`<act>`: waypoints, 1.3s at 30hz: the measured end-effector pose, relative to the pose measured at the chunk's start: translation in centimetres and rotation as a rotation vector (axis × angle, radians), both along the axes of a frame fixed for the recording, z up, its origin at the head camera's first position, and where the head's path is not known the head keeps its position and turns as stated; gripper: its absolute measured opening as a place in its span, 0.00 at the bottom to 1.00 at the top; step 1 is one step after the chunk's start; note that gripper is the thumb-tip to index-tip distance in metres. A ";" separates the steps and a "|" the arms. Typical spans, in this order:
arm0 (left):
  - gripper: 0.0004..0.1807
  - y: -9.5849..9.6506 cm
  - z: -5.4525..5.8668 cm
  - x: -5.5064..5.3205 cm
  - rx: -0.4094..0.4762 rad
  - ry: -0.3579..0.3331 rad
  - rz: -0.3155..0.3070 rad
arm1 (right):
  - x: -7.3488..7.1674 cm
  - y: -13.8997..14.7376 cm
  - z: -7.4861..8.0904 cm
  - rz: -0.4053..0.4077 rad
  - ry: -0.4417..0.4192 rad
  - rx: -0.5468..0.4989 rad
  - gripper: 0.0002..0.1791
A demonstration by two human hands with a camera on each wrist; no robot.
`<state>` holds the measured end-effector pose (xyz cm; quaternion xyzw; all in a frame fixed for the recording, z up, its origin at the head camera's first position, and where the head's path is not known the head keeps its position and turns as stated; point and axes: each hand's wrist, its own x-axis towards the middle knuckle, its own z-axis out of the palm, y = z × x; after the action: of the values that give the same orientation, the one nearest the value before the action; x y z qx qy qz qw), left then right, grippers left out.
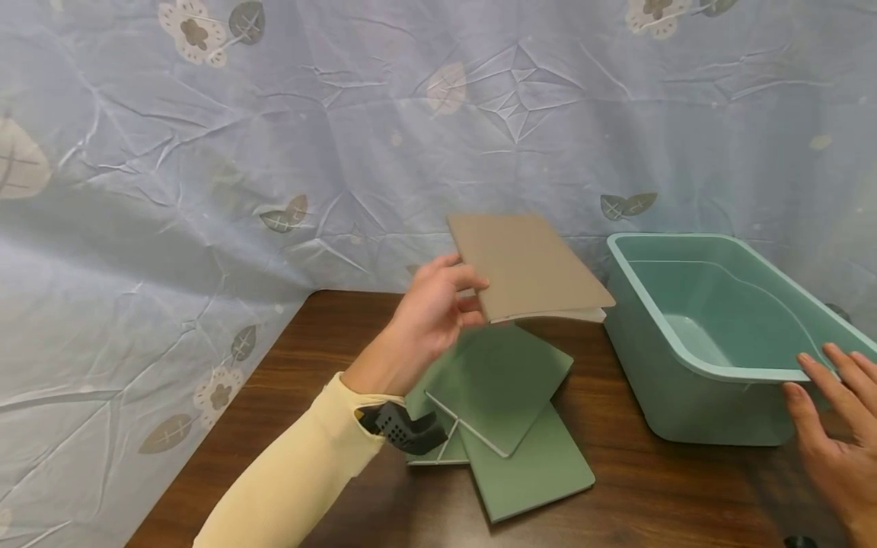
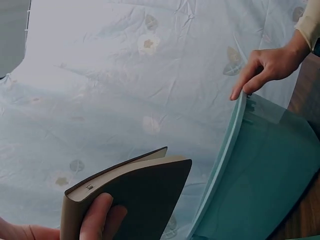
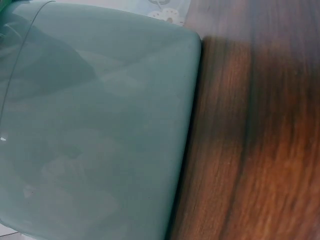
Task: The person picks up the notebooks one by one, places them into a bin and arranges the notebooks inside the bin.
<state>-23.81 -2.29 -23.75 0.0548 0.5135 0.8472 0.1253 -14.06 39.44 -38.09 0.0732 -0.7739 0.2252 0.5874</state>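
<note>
My left hand (image 1: 435, 308) grips a tan-covered notebook (image 1: 530, 262) by its spine edge, thumb on top and fingers beneath. The notebook is held in the air, tilted, its pages slightly parted. In the left wrist view, the notebook (image 2: 145, 192) shows its page edges and dark underside. Below it, several green notebooks (image 1: 507, 388) lie in an overlapping pile, partly hidden by my forearm. My right hand (image 1: 846, 426) holds the near rim of a teal plastic bin (image 1: 712, 373); in the left wrist view its thumb and fingers straddle that rim.
The bin stands on a dark wooden table (image 1: 630, 487), to the right of the green pile. A pale blue patterned cloth (image 1: 384, 137) hangs behind the table and along its left side. The right wrist view shows mostly the bin's outer wall (image 3: 100, 130).
</note>
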 end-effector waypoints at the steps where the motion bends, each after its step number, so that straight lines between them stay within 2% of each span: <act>1: 0.34 0.1 0.1 -0.1 0.003 -0.004 0.001 | 0.0 0.0 0.0 0.003 0.004 0.002 0.31; 5: 0.35 0.4 0.6 -0.5 0.011 -0.010 0.002 | -0.1 -0.1 0.2 0.002 0.002 0.013 0.31; 12: 0.47 0.8 1.6 -1.2 -0.011 -0.038 0.024 | -0.1 0.0 0.2 0.006 -0.003 0.020 0.31; 14: 0.47 0.9 1.8 -1.4 -0.012 -0.034 0.025 | -0.1 0.1 0.2 0.017 -0.004 0.014 0.31; 16: 0.44 1.0 2.0 -1.7 -0.001 -0.025 0.024 | -0.1 0.2 0.1 0.016 -0.016 0.019 0.31; 23: 0.26 1.2 2.4 -2.4 0.049 0.007 0.019 | -0.1 0.3 0.1 0.009 -0.019 0.029 0.31; 31: 0.26 1.5 2.6 -2.6 0.051 0.002 0.009 | -0.1 0.4 0.1 0.014 -0.013 0.029 0.31; 39: 0.28 2.9 2.3 -2.5 0.037 -0.004 -0.027 | -0.1 0.6 0.0 0.002 -0.042 0.038 0.31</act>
<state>-26.36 0.61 -21.43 0.0623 0.4965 0.8549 0.1368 -14.14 40.02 -38.06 0.0802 -0.7901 0.2124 0.5693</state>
